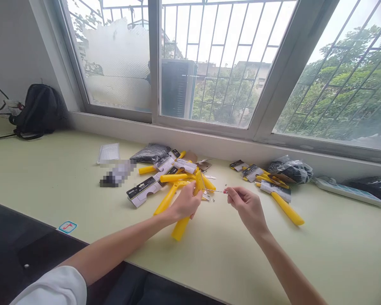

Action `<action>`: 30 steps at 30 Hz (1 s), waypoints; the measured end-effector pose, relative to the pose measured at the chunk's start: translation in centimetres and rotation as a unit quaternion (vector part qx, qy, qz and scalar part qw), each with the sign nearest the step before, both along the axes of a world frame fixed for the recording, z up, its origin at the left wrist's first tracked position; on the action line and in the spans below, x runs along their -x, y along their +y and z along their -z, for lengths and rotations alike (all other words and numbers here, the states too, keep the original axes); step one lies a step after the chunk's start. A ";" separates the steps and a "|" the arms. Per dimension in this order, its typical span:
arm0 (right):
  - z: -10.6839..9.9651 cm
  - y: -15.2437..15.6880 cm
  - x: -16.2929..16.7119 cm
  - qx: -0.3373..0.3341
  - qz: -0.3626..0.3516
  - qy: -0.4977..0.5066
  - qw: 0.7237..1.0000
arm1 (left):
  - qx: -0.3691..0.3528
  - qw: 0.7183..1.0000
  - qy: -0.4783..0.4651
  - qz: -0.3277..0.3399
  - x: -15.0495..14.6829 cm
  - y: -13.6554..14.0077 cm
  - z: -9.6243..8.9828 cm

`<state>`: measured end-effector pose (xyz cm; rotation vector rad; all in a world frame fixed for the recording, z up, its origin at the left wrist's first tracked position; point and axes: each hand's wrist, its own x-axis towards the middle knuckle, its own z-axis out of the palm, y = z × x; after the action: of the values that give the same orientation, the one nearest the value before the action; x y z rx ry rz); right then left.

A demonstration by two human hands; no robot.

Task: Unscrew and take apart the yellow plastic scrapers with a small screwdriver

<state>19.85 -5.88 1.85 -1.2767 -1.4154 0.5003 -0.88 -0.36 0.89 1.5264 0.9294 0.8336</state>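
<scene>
My left hand (186, 202) is closed around a yellow-handled scraper (180, 228). Its handle points down toward me and its wider head (199, 180) sticks up above my fingers. Between the fingertips of my right hand (246, 205) is a small screwdriver (220, 192) with a red end. The thin shaft runs left, its tip at the scraper's head; whether it sits in a screw is too small to tell. Small metal bits (213, 200) lie on the table under the shaft. Another yellow-handled tool (165, 201) lies just left of my left hand.
Printed cardboard sleeves (142, 190) and more yellow tools crowd the table behind my left hand. To the right lies a carded yellow tool (287, 207), near a clear bag of dark items (290, 169). A black backpack (40, 110) stands far left. Windows line the back.
</scene>
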 end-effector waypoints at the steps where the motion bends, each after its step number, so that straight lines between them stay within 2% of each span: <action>1: 0.0 0.0 0.1 -0.034 0.008 -0.040 0.999 | 0.005 1.000 0.000 0.001 0.0 0.1 0.1; 4: 0.0 -0.2 0.4 -0.121 -0.018 -0.164 0.979 | 0.033 0.999 -0.003 0.004 0.0 0.5 0.0; 6: 0.0 -0.1 0.5 -0.142 -0.040 -0.201 0.968 | 0.052 0.999 -0.009 0.007 0.0 0.8 -0.1; 8: 0.2 0.0 0.6 -0.125 -0.025 -0.200 0.971 | 0.066 0.998 -0.015 0.010 0.0 0.9 -0.2; 12: 0.8 0.2 0.8 -0.030 0.063 -0.178 0.982 | 0.080 0.997 -0.015 0.011 -0.1 0.7 -0.3; 14: 0.8 0.1 0.9 -0.012 0.075 -0.175 0.982 | 0.082 0.996 -0.015 0.012 -0.2 0.6 -0.3; 16: 0.8 0.1 1.0 -0.035 0.058 -0.177 0.982 | 0.086 0.996 -0.016 0.012 -0.2 0.5 -0.3; 19: 0.6 0.1 1.2 -0.107 0.013 -0.191 0.976 | 0.097 0.995 -0.010 0.010 -0.3 0.5 -0.4; 21: 0.6 0.2 1.3 -0.122 0.001 -0.193 0.974 | 0.106 0.994 -0.005 0.010 -0.3 0.5 -0.5; 27: 1.0 0.2 1.0 0.044 0.060 -0.120 0.990 | 0.119 0.993 0.000 0.010 -0.4 0.5 -0.3; 30: 1.0 0.2 1.0 0.046 0.036 -0.108 0.992 | 0.124 0.992 0.005 0.009 -0.4 0.6 -0.1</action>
<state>18.81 -5.66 0.88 -1.4862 -1.5332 0.3904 -0.48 0.29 1.01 1.3215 0.9857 0.6705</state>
